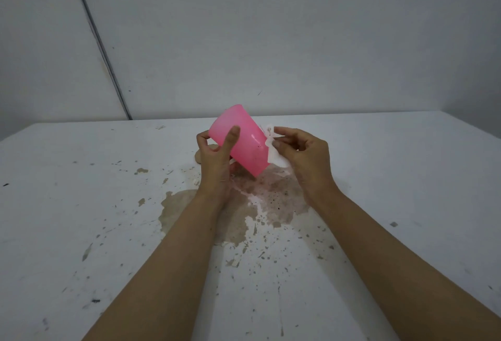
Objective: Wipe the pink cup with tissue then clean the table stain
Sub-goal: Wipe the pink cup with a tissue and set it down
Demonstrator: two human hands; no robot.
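1. Left hand [217, 156] wraps its grip around the tilted pink plastic cup [240, 138], held above the white worktop [81, 205].
2. Right hand [301, 156] pinches crumpled white tissue [273, 150] against the cup's right side; long axis slants down-right.
3. Brown spill stain [238, 216] lies directly beneath, likely unwiped.

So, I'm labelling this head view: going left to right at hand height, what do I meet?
Left hand → tilted pink plastic cup → crumpled white tissue → right hand, all above the brown stain on the white table.
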